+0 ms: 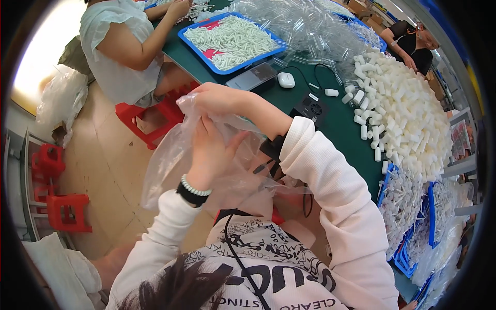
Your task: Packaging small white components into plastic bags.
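Both hands work one clear plastic bag [175,155], held in the air off the bench's [289,98] left edge, above the tiled floor [103,165]. Left hand [212,150] is inside or against the bag's film, palm up, fingers [206,126] spread apart and pressed on the plastic. Right hand [214,98] is at the bag's top rim, fingers closed, pinching the film.

Bench edge runs diagonally, just right of the right forearm. Near that edge: black box with a fan grille [310,107], touching or just beside the sleeve; grey flat device [253,77] and white earbud-type case [285,79] further up.

Right side of the bench is crowded: big heap of white cylinders [403,108], blue trays of thin clear parts [408,206] below it. Top: blue tray of white sticks [230,41], loose clear tubes [305,23] beside it.

Open room is to the left: bare floor between the bag and the red stools [64,212]. Another person [119,46] sits on a red stool [155,116] at the bench, close above the bag. A third person [413,46] is at the far right corner.
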`<state>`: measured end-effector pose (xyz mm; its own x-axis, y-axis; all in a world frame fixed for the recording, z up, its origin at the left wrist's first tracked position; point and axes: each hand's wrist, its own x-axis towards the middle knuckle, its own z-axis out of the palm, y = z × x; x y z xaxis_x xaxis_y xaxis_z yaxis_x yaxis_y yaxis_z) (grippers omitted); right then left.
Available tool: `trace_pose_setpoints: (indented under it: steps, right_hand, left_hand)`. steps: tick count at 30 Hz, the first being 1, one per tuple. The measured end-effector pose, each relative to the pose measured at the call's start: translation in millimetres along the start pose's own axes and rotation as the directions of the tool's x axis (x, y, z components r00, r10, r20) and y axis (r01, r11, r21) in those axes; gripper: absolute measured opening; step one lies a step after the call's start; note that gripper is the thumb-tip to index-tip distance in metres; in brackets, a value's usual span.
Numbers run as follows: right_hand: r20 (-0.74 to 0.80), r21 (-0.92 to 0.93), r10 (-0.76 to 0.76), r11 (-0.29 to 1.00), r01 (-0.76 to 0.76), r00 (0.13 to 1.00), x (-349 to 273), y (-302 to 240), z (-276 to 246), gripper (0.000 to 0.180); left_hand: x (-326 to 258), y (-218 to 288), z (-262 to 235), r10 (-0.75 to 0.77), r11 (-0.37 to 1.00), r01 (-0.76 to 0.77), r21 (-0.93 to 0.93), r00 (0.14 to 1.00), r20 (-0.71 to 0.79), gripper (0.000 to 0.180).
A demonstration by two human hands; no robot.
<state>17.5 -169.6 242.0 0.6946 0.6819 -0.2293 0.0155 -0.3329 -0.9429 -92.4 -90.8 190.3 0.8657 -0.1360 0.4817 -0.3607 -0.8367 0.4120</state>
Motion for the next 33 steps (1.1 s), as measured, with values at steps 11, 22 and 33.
trace_pose_setpoints:
  steps: [11, 22, 33]
  right_hand:
    - [-0.101, -0.037, 0.078, 0.996, -0.083, 0.992, -22, -26, -53, 0.017]
    - [-0.066, -0.928, -0.169, 0.373, 0.002, 0.983, -42, 36, -114, 0.062]
    - [-0.077, -0.973, -0.126, 0.225, -0.047, 0.989, -45, 43, -121, 0.058]
  left_hand:
    - [42, -27, 103, -0.032, 0.919, -0.054, -0.39, 0.977, -0.21, 0.06]
    - [43, -22, 121, -0.248, 0.965, 0.233, -0.119, 0.959, -0.14, 0.074]
    - [53, -4, 94, -0.305, 0.949, 0.309, -0.07, 0.951, 0.056, 0.073]
